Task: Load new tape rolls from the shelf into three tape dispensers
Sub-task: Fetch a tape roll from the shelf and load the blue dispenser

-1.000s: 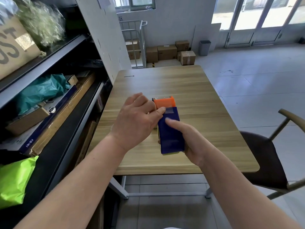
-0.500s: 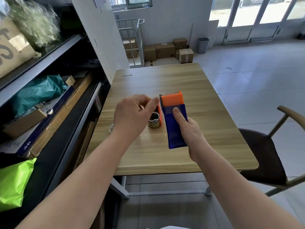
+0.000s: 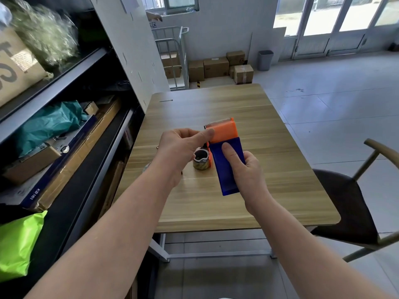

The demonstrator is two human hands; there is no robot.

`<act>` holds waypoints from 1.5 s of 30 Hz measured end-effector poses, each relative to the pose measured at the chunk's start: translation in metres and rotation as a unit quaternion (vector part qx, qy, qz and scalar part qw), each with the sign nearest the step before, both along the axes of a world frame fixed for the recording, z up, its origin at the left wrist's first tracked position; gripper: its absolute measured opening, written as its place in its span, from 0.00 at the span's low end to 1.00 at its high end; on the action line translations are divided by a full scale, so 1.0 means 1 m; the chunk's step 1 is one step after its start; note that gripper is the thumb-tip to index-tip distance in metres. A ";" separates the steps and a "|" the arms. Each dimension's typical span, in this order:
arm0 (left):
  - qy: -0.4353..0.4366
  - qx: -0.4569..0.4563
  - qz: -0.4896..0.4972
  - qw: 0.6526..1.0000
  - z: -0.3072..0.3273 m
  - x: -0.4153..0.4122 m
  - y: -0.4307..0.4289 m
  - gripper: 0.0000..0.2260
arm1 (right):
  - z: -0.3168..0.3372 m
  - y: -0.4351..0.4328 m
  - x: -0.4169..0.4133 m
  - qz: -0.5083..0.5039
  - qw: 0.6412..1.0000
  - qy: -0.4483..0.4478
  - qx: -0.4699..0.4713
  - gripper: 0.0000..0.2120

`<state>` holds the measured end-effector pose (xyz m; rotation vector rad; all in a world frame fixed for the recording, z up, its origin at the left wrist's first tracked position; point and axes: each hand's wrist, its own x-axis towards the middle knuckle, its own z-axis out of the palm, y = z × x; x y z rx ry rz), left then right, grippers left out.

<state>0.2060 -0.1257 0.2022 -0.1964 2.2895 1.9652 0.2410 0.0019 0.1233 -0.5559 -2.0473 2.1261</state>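
Head view is showing two bare hands working over a wooden desk beside a dark shelf. The right hand is gripping a dispenser by its blue body, fingers wrapped round the right side and the thumb lying flat on the blue top face. The dispenser is pointing away from the person, its orange head at the far end with a toothed metal blade along the far edge. Whether the dispenser is resting on the desk or being held just above it, I cannot tell. The left hand is closing its grip in a pinch at the near left corner of the orange head, thumb tip touching the orange plastic; whether it is holding a tape end there is too small to tell. A tape roll is sitting at the dispenser's left side, touching the orange side plate, its hollow core facing up and left. On the shelf, a green bag, a teal bag and cardboard boxes are lying. A dark chair is standing at the desk's right near corner.
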 end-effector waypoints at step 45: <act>-0.092 0.274 0.089 0.953 0.017 -0.033 -0.018 0.13 | 0.008 -0.005 0.007 0.087 0.987 -0.010 0.134 0.30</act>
